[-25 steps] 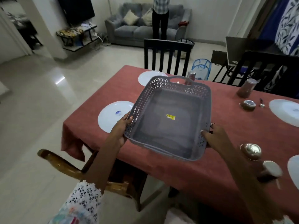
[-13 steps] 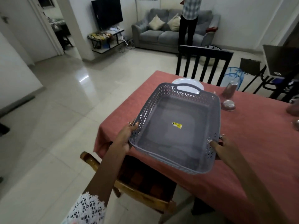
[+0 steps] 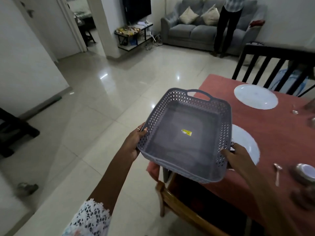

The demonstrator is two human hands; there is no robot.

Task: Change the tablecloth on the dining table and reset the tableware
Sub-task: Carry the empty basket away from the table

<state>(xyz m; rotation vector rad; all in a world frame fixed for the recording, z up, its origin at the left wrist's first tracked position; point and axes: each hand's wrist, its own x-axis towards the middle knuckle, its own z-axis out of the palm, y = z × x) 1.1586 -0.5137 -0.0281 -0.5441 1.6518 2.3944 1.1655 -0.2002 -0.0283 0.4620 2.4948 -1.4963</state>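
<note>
The person is holding a grey basket [image 3: 184,133] with both hands. The left hand [image 3: 132,144] is gripping the left wall, with the thumb on the rim. The right hand [image 3: 237,155] is gripping the right wall, with the fingers curled round it. The hands are on opposite sides, so the basket is staying level.

The basket is up in the air over the near corner of the worktop [image 3: 272,137]. Nothing is inside it but a small yellow sticker [image 3: 187,132]. It is probably there to carry the dishes away, so the red cloth [image 3: 218,80] can come off.

The cloth is on the worktop, with the tableware on it. One white plate [image 3: 245,142] is lying just beside the right hand, partly hidden by the basket. Another plate [image 3: 255,96] is lying farther back. A spoon [image 3: 277,172] and a metal bowl [image 3: 305,171] are sitting near the right edge. These things likely go into the basket first.
</note>
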